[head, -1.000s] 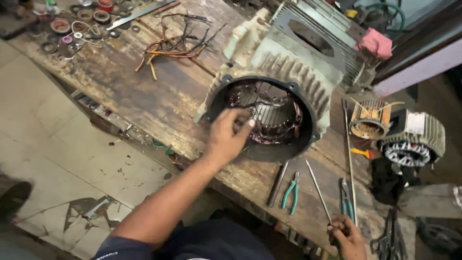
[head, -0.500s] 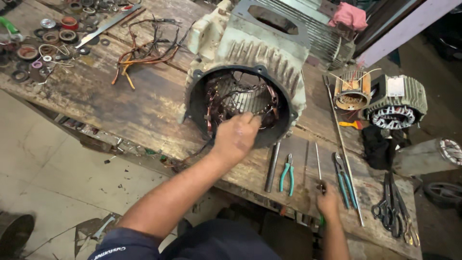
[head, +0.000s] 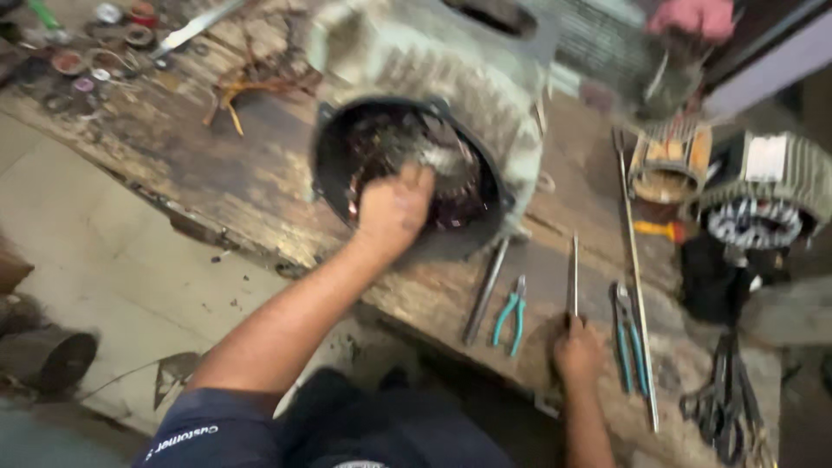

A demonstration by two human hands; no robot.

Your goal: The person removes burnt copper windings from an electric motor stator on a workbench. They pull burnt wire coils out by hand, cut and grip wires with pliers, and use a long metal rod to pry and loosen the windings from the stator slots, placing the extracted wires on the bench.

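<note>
A large grey motor housing [head: 485,69] lies on a worn wooden bench [head: 208,173], its round opening facing me with copper windings [head: 451,186] inside. My left hand [head: 392,211] reaches into the lower rim of that opening, fingers curled against the windings. My right hand [head: 579,352] rests near the bench's front edge, closed around the lower end of a thin metal rod [head: 574,273] that points away from me. The picture is blurred by motion.
Teal-handled pliers [head: 511,312] and a dark bar [head: 484,295] lie between my hands. More pliers [head: 629,334], a long rod [head: 637,277] and dark shears [head: 724,403] lie to the right. Smaller motor stators [head: 763,195] sit at right; loose wires [head: 251,82] and small round parts [head: 78,61] at left.
The view has drifted and blurred. My left hand has pushed further into the housing opening. My right hand has come up onto the bench and closed on the thin rod.
</note>
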